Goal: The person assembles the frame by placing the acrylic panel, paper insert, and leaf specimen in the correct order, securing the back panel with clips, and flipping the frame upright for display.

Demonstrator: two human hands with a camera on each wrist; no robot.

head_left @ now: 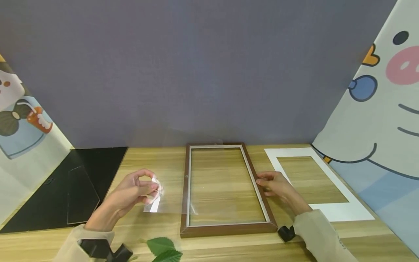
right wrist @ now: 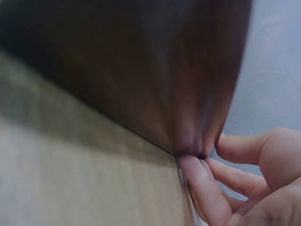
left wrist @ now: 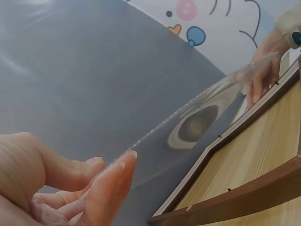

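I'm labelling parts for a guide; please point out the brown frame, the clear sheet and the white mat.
Brown frame (head_left: 229,230), head view: middle of its near bar.
Clear sheet (left wrist: 195,128), left wrist view: its shiny face.
White mat (head_left: 340,212), head view: its near border.

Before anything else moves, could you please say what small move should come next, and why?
I'd probably ease the clear sheet rightward over the brown frame: the left hand pinches the sheet's left edge, and in the head view it juts past the frame's left side, while the right hand touches the opposite side.
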